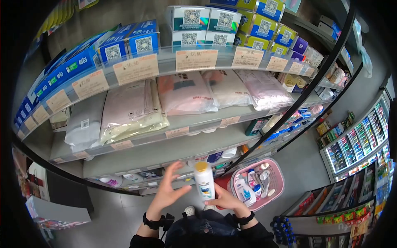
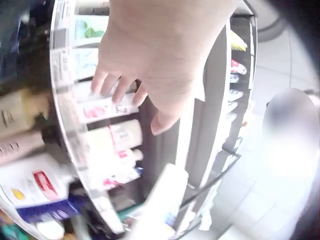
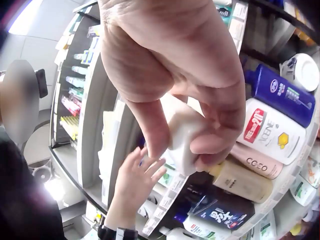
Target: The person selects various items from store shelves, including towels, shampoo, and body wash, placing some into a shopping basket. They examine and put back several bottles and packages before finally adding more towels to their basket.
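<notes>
My right hand (image 1: 225,199) grips a white bottle with a gold cap (image 1: 204,184) low down near its base, holding it upright in front of me. In the right wrist view, thumb and fingers of the right hand (image 3: 170,55) close around the bottle's white lower end (image 3: 182,135). To the left of the bottle, my left hand (image 1: 167,192) is raised with fingers spread and nothing in it. The left wrist view has this left hand (image 2: 150,65) above a shelf of tubes and bottles, with the white bottle (image 2: 162,200) apart from it, blurred and overexposed.
A pink basket (image 1: 282,182) with several bottles stands on the floor at right. Ahead is a curved shelf unit (image 1: 186,118) holding bagged textiles (image 1: 186,93), blue boxes (image 1: 142,41) and price tags. Lower down, a blue bottle (image 3: 282,95) and other toiletries line a shelf.
</notes>
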Available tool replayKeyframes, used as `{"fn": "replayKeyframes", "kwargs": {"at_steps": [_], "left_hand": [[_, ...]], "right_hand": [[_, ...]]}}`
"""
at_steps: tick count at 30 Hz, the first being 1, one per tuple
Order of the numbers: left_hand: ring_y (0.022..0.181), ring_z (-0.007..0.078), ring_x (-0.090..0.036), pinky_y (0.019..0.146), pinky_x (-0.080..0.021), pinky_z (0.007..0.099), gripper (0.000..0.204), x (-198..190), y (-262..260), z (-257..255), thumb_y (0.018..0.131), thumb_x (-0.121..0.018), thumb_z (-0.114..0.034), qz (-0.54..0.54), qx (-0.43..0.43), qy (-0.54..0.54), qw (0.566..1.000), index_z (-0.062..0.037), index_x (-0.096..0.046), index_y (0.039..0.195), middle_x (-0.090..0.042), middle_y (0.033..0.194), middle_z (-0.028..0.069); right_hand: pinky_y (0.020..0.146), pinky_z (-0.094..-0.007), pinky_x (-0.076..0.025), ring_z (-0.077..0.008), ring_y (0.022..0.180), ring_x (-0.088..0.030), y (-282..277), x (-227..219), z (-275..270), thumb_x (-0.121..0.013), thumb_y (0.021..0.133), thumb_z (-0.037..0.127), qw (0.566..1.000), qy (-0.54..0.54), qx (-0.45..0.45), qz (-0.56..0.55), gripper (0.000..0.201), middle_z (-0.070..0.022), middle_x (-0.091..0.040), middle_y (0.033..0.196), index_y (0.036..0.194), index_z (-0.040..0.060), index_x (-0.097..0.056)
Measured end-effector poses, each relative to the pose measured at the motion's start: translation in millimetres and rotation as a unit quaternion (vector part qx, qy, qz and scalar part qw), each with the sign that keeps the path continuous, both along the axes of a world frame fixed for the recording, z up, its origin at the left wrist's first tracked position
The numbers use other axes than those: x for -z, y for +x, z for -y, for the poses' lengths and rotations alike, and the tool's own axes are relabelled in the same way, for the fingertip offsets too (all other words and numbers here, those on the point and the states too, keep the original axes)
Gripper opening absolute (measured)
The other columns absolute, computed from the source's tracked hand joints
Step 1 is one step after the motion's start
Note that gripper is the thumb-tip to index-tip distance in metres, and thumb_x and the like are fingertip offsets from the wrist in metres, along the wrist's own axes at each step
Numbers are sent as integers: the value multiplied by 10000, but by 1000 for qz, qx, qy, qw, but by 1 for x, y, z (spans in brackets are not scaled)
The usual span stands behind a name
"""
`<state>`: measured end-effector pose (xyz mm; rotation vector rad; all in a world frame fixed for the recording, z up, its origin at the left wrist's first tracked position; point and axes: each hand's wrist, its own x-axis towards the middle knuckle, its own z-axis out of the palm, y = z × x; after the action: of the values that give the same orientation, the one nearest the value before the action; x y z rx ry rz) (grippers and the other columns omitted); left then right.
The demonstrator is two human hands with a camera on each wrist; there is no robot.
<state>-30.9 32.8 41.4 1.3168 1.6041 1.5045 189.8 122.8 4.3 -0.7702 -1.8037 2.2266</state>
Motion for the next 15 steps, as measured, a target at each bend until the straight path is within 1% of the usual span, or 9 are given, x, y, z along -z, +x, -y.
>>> {"fn": "replayKeyframes", "kwargs": {"at_steps": [1, 4, 5, 6, 7, 9, 10, 13, 15], "left_hand": [[1210, 249, -465, 977, -408, 388, 688, -1, 6, 0, 769, -746, -132, 91, 98, 25, 991, -38, -380, 1345, -483, 1277, 158], [1161, 210, -511, 981, -412, 360, 743, 12, 11, 0, 780, -749, -106, 100, 147, -10, 984, -30, -326, 1386, -504, 1274, 126], [1129, 198, -545, 963, -428, 350, 706, 14, 12, 0, 787, -734, -61, 151, 159, 3, 976, -14, -340, 1372, -540, 1235, 117], [1129, 198, -545, 963, -428, 350, 706, 14, 10, -1, 787, -734, -61, 150, 162, -2, 975, -14, -340, 1372, -540, 1235, 117], [1115, 195, -556, 946, -443, 345, 680, 15, 7, -3, 787, -726, -39, 189, 160, -3, 969, -12, -354, 1356, -554, 1215, 111], [1044, 182, -595, 892, -487, 331, 590, 13, 3, -8, 788, -696, 21, 248, 140, 19, 959, -10, -398, 1296, -597, 1133, 92], [1044, 182, -595, 892, -487, 331, 590, 11, -1, -12, 788, -696, 21, 245, 141, 18, 959, -10, -398, 1296, -597, 1133, 92], [995, 174, -608, 879, -504, 320, 506, 0, -24, -23, 795, -669, 55, 236, 32, 49, 970, -1, -435, 1240, -608, 1068, 86], [998, 180, -602, 878, -500, 318, 496, 8, -49, -32, 803, -658, 50, 196, -8, 78, 977, 6, -437, 1245, -604, 1082, 91]], "right_hand": [[1032, -326, -340, -171, 1243, -411, -7, -4, 4, -724, 758, 28, 1000, 26, -4, -15, 819, -94, -445, 1353, 1437, 34, -264], [998, -329, -376, -164, 1210, -433, -20, -7, 12, -727, 776, 57, 995, 90, -19, -39, 813, -97, -452, 1339, 1440, 32, -259], [979, -322, -392, -159, 1194, -447, -20, -10, 13, -719, 789, 62, 994, 100, -22, -33, 785, -95, -466, 1319, 1435, 40, -273], [960, -315, -409, -155, 1179, -461, -20, -12, 14, -711, 802, 67, 993, 112, -25, -28, 758, -94, -480, 1299, 1429, 48, -286], [960, -315, -409, -155, 1179, -461, -18, -11, 13, -711, 802, 67, 993, 111, -21, -29, 758, -94, -480, 1299, 1429, 48, -286], [896, -282, -443, -134, 1097, -518, -11, -11, 10, -683, 836, 69, 998, 36, -5, -52, 684, -82, -512, 1242, 1413, 68, -315], [896, -282, -443, -134, 1097, -518, -5, -13, 8, -683, 836, 69, 998, 36, -4, -55, 684, -82, -512, 1242, 1413, 68, -315], [799, -243, -463, -100, 887, -568, 27, -11, -2, -657, 864, 105, 994, 73, 79, -28, 576, -72, -563, 1120, 1376, 90, -391], [787, -235, -464, -99, 875, -569, 56, -8, -7, -652, 867, 104, 992, 71, 105, -23, 529, -68, -572, 1107, 1346, 84, -428]]}}
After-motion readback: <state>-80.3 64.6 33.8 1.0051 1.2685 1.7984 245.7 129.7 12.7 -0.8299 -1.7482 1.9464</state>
